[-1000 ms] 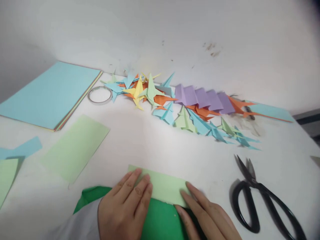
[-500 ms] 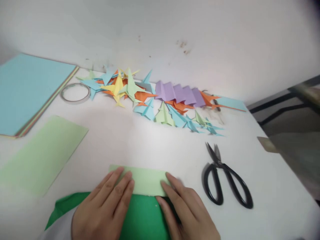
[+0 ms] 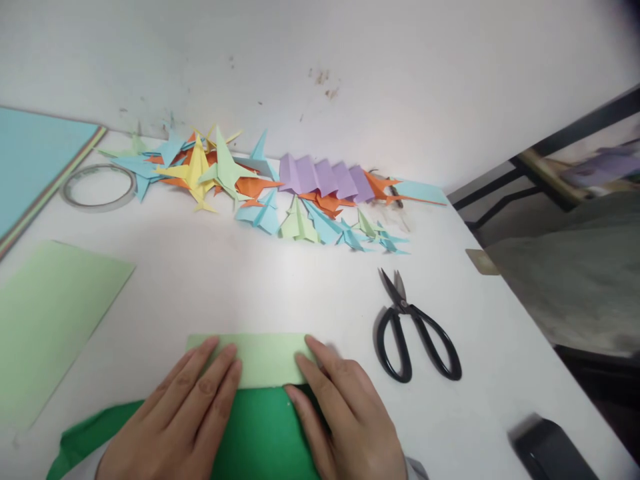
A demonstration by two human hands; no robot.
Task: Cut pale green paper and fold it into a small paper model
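Note:
A light green paper strip (image 3: 270,360), apparently folded, lies crosswise at the table's near edge. My left hand (image 3: 175,407) rests flat over its left part, fingers stretched out and lying on the paper. At the right end, my right hand (image 3: 345,413) has its fingertips on top of the strip and its thumb at the near edge, gripping it. The hands hide both ends in part. Bright green fabric (image 3: 260,427) fills the space below and between the hands. Black-handled scissors (image 3: 403,317) lie to the right, blades slightly parted and pointing away.
A light green sheet (image 3: 55,320) lies left, below a tape roll (image 3: 97,187) and a stack of coloured paper (image 3: 35,160). Folded paper planes (image 3: 197,167) and pleated purple paper (image 3: 325,179) line the wall. A black object (image 3: 550,450) sits at lower right.
The view has turned right, so the table things sit further left and the black object has come into sight. Both hands keep nearly the same place on the paper strip.

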